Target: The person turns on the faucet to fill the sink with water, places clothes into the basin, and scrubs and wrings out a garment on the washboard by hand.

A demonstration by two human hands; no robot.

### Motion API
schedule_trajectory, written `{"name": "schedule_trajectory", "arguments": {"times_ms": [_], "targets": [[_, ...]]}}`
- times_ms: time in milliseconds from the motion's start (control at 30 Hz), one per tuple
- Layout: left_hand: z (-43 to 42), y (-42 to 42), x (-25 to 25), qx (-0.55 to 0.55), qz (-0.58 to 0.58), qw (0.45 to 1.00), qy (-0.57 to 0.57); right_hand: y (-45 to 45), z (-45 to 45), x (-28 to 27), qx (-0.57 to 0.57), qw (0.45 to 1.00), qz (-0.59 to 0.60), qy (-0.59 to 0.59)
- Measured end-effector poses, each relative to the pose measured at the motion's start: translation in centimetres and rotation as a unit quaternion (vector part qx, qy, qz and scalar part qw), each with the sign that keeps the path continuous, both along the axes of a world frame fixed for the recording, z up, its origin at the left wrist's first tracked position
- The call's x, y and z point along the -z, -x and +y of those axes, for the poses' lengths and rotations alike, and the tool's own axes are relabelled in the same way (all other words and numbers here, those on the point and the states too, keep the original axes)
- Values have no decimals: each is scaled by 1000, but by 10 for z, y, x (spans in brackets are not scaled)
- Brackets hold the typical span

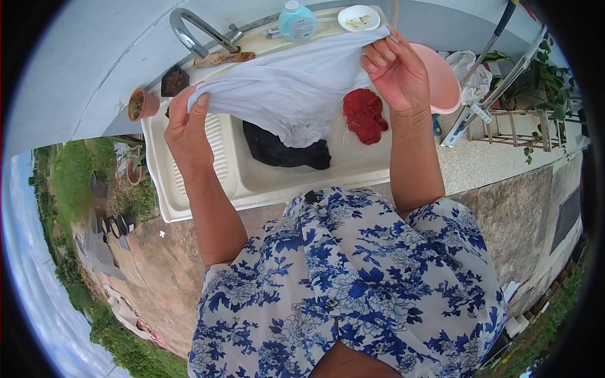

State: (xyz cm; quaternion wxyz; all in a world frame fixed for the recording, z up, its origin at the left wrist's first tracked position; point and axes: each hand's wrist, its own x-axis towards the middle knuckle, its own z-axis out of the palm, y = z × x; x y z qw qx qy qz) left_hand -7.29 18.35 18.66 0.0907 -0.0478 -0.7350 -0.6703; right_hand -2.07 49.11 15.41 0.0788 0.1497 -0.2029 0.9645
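Note:
A thin white cloth garment [277, 82] is stretched between my two hands above the sink [252, 183]. My left hand [187, 120] pinches its left end, and my right hand [400, 72] grips the upper right corner. The cloth's lower middle hangs bunched, just over a dark wet cloth [283, 148] lying in the basin. A crumpled red cloth [365, 116] lies in the right part of the sink, below my right hand. Ribbed washboard [217, 145] moulding shows to the right of my left forearm. Part of the basin is hidden behind the white cloth.
Along the back edge are a curved metal faucet [189, 31], a wooden-handled brush [224, 59], a blue bottle [297, 24] and a white bowl [359, 19]. A pink basin [441, 79] stands to the right, near metal poles [495, 88]. Potted plants [144, 104] sit left.

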Motion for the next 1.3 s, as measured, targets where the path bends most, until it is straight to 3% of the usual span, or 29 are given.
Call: {"name": "schedule_trajectory", "arguments": {"times_ms": [67, 100, 167, 200, 267, 333, 367, 433, 500, 567, 633, 733, 767, 833, 867, 1033, 1100, 1167, 1300], "targets": [[-9, -4, 24, 30, -22, 999, -12, 4, 0, 48, -6, 991, -132, 1], [-14, -9, 39, 56, -50, 997, -20, 4, 2, 71, -6, 990, -138, 1], [-15, -21, 73, 57, -180, 980, -58, -3, -2, 116, 27, 956, -286, -60], [-14, -28, 90, 57, -240, 967, -61, -9, -9, 131, 27, 956, -287, -60], [-5, -45, 116, 61, -298, 951, -62, -26, -22, 158, 72, 878, -470, -48], [-3, -56, 135, 85, -345, 932, -73, -44, -29, 212, 28, 825, -564, -18], [-4, -58, 145, 87, -345, 932, -71, -51, -37, 230, 29, 825, -564, -16], [0, -62, 150, 85, -363, 927, -31, -67, -55, 251, -42, 757, -652, 0], [9, -66, 134, 68, -363, 928, -45, -69, -71, 261, -48, 746, -664, -34], [12, -61, 105, 131, -348, 918, -137, -63, -78, 263, -55, 737, -671, -68], [18, -61, 62, 152, -317, 926, -137, -50, -73, 262, -21, 730, -670, -132], [17, -66, -5, 211, -196, 942, -174, -32, -70, 250, -9, 743, -663, -90], [9, -65, -14, 239, -124, 946, -182, -28, -69, 253, -11, 745, -661, -90], [-12, -60, -24, 271, -56, 937, -214, -22, -70, 259, -45, 804, -592, -30], [-18, -59, -25, 270, -53, 937, -214, -19, -69, 259, -46, 805, -590, -31], [-50, -44, -22, 11, -88, 975, -202, -10, -48, 221, -49, 837, -546, 8], [-67, -35, -28, -6, -63, 975, -213, -5, -33, 198, -48, 851, -523, 25], [-81, -28, -43, -21, -16, 964, -266, 2, -23, 176, -51, 901, -426, 59], [-86, -19, -68, 6, 64, 958, -280, 11, -8, 113, -17, 932, -350, 96]]}}
